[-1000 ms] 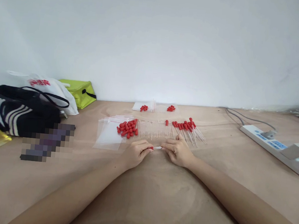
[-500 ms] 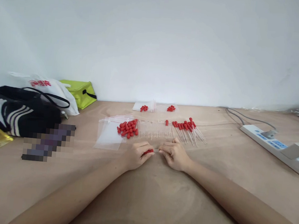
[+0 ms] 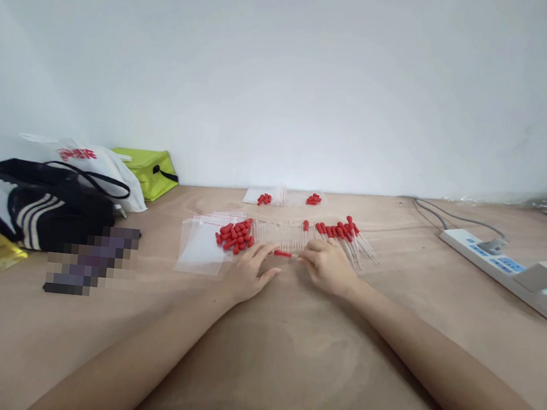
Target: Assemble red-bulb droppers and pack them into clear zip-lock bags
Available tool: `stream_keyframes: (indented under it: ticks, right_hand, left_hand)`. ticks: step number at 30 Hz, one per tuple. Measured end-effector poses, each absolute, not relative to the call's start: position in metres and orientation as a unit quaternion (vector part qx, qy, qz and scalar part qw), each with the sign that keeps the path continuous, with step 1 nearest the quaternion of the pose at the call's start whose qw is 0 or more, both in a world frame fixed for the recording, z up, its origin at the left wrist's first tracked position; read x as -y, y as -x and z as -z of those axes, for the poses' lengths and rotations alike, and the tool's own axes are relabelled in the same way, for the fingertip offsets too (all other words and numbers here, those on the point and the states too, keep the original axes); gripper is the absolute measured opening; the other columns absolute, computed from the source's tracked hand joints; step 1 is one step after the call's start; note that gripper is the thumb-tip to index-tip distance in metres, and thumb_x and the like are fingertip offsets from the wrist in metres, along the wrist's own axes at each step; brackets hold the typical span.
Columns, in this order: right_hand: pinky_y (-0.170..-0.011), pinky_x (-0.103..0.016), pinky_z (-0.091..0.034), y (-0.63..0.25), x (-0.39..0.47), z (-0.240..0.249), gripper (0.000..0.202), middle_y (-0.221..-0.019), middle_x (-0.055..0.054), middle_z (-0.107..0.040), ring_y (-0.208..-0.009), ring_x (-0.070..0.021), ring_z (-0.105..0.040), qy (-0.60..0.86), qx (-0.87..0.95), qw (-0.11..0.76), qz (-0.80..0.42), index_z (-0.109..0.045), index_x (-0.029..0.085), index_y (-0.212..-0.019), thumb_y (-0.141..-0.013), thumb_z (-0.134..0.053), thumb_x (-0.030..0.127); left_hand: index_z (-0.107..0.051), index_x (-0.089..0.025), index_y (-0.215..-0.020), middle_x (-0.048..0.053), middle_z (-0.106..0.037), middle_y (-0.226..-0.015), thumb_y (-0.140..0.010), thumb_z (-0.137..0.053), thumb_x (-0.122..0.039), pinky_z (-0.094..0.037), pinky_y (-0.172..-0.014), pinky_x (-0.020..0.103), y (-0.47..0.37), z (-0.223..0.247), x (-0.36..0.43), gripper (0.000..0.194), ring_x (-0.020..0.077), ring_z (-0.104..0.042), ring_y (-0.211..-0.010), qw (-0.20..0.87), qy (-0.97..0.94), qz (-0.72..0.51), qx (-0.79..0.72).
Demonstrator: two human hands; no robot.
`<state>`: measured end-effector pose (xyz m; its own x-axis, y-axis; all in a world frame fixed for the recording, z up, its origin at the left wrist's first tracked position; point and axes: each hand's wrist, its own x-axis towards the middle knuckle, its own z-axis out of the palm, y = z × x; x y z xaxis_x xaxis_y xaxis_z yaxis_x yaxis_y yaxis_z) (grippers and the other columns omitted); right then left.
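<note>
Desk (image 3: pixel 279 347): right hand (image 3: pixel 328 266) clamped on dropper (image 3: pixel 293 256), red bulb (image 3: pixel 283 253) at 9 o'clock from grip; left hand (image 3: pixel 249 271) apart, near bulb.

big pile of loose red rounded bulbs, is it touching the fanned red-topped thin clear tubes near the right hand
Apart: head view shows uncapped clear tubes lying between pile and fan.

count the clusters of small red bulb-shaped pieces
4: a large pile by the flat clear plastic bags, a back-left cluster, a back-right cluster, and a row capping thin clear tubes on the right. Others may be hidden.
</note>
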<state>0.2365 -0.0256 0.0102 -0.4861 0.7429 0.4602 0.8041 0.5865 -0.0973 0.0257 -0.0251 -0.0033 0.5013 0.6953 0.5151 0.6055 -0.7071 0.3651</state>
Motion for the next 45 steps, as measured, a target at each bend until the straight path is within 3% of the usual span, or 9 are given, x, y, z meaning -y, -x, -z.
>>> stream_keyframes:
  ticks: [4,7,10,18,24,30,34,40,45]
  right_hand:
    - [-0.062,-0.025,-0.033,-0.266,-0.003,-0.009,0.024,-0.080,-0.008,-0.061,-0.072,-0.0161,-0.054,0.644,0.711,0.280,0.019,-0.061,0.016,-0.083,-0.082,-0.040,0.025]
    - [-0.061,-0.025,-0.035,-0.281,-0.018,-0.004,0.020,-0.077,-0.009,-0.063,-0.073,-0.0184,-0.057,0.719,0.645,0.260,0.001,-0.058,0.014,-0.086,-0.081,-0.042,0.024]
    - [-0.060,-0.026,-0.036,-0.285,-0.024,-0.001,0.018,-0.079,-0.012,-0.063,-0.076,-0.0212,-0.058,0.745,0.629,0.223,0.003,-0.056,0.012,-0.086,-0.079,-0.044,0.024]
    - [-0.064,-0.030,-0.040,-0.256,-0.021,-0.013,0.028,-0.090,-0.013,-0.063,-0.082,-0.0236,-0.059,0.751,0.634,0.185,0.012,-0.060,0.016,-0.084,-0.080,-0.041,0.036]
    - [-0.065,-0.033,-0.042,-0.233,-0.025,-0.015,0.027,-0.095,-0.016,-0.063,-0.084,-0.0257,-0.060,0.766,0.633,0.115,-0.022,-0.063,0.014,-0.091,-0.077,-0.044,0.027]
    - [-0.066,-0.032,-0.042,-0.225,-0.027,-0.011,0.027,-0.092,-0.020,-0.063,-0.084,-0.0251,-0.061,0.759,0.643,0.100,-0.026,-0.065,0.009,-0.088,-0.078,-0.040,0.015]
    - [-0.067,-0.033,-0.041,-0.225,-0.021,-0.010,0.028,-0.093,-0.020,-0.062,-0.085,-0.0256,-0.060,0.760,0.642,0.100,-0.010,-0.062,0.007,-0.091,-0.081,-0.038,0.018]
    - [-0.062,-0.030,-0.039,-0.235,0.006,-0.004,0.031,-0.091,-0.015,-0.060,-0.080,-0.0238,-0.059,0.727,0.673,0.122,0.067,-0.056,0.010,-0.093,-0.083,-0.034,0.028]
    - [-0.053,-0.027,-0.032,-0.245,0.032,0.007,0.026,-0.088,-0.010,-0.059,-0.073,-0.0205,-0.056,0.675,0.711,0.172,0.090,-0.054,0.015,-0.086,-0.083,-0.034,0.031]
  left_hand:
    - [-0.047,-0.017,-0.100,0.004,-0.050,-0.088,-0.076,-0.053,-0.022,-0.046,-0.064,0.028,-0.024,0.004,0.023,0.026,0.0146,-0.053,-0.071,0.077,-0.833,-0.322,-0.444]
    - [-0.052,-0.018,-0.081,0.002,-0.050,-0.081,-0.076,-0.051,-0.021,-0.045,-0.063,0.027,-0.025,0.003,0.023,0.005,0.0134,-0.052,-0.066,0.084,-0.845,-0.286,-0.444]
    - [-0.053,-0.018,-0.073,0.001,-0.051,-0.076,-0.077,-0.049,-0.020,-0.044,-0.062,0.027,-0.025,0.001,0.023,0.006,0.0142,-0.053,-0.068,0.085,-0.850,-0.277,-0.440]
    - [-0.053,-0.018,-0.072,0.001,-0.053,-0.073,-0.076,-0.051,-0.020,-0.044,-0.061,0.027,-0.026,0.003,0.020,0.005,0.0153,-0.055,-0.068,0.099,-0.847,-0.284,-0.438]
    - [-0.053,-0.017,-0.072,0.002,-0.053,-0.074,-0.076,-0.051,-0.020,-0.044,-0.063,0.029,-0.028,0.004,0.022,0.005,0.0161,-0.055,-0.070,0.094,-0.846,-0.282,-0.443]
    - [-0.052,-0.018,-0.068,0.004,-0.052,-0.072,-0.074,-0.054,-0.020,-0.042,-0.070,0.033,-0.017,0.001,0.008,0.006,0.0204,-0.050,-0.075,-0.058,-0.805,-0.328,-0.491]
    - [-0.055,-0.018,-0.068,0.005,-0.053,-0.075,-0.071,-0.058,-0.022,-0.041,-0.071,0.034,-0.001,-0.003,-0.006,0.006,0.0220,-0.049,-0.076,-0.143,-0.772,-0.325,-0.527]
    - [-0.062,-0.017,-0.069,0.006,-0.053,-0.075,-0.070,-0.061,-0.032,-0.039,-0.069,0.032,0.003,-0.002,-0.011,0.015,0.0222,-0.049,-0.076,-0.186,-0.769,-0.276,-0.546]
    - [-0.062,-0.016,-0.065,0.006,-0.052,-0.072,-0.069,-0.061,-0.028,-0.040,-0.067,0.033,0.000,0.000,-0.013,0.012,0.0221,-0.049,-0.074,-0.198,-0.764,-0.285,-0.543]
